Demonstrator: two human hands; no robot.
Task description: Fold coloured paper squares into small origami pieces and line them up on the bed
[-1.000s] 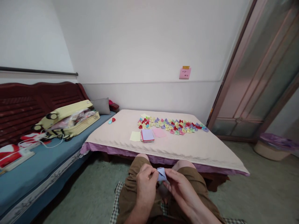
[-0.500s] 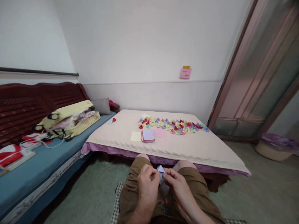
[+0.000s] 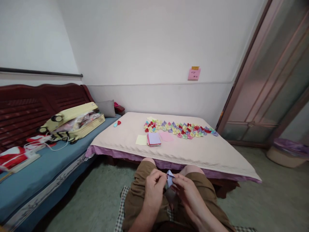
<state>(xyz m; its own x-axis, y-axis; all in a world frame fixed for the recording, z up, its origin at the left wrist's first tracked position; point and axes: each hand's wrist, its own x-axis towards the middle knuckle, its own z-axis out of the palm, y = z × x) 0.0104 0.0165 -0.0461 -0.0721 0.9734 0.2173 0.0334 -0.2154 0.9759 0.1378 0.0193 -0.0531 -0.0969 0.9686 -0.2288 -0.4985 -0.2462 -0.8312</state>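
My left hand (image 3: 154, 190) and my right hand (image 3: 187, 193) meet above my lap, both pinched on a small pale blue folded paper piece (image 3: 170, 178). Fingers of each hand are closed around its edges. Ahead, on the low table (image 3: 207, 154) with a cream cloth, lies a stack of coloured paper squares (image 3: 154, 139), with a yellow sheet (image 3: 141, 140) to its left and a pink sheet (image 3: 166, 136) to its right. Behind them stretches a band of several small folded paper pieces (image 3: 180, 128) in red, yellow, purple and green.
A wooden bench with a blue cushion (image 3: 36, 174) runs along the left, bearing a yellow open suitcase (image 3: 72, 122) and red-white packages (image 3: 14, 154). A sliding door (image 3: 267, 80) is at the right, with a basin (image 3: 286, 153) on the floor. A pink note (image 3: 194, 74) hangs on the wall.
The paper piece has been turned and pressed smaller between my fingers. Both hands stay together above my lap. The view has drifted slightly.
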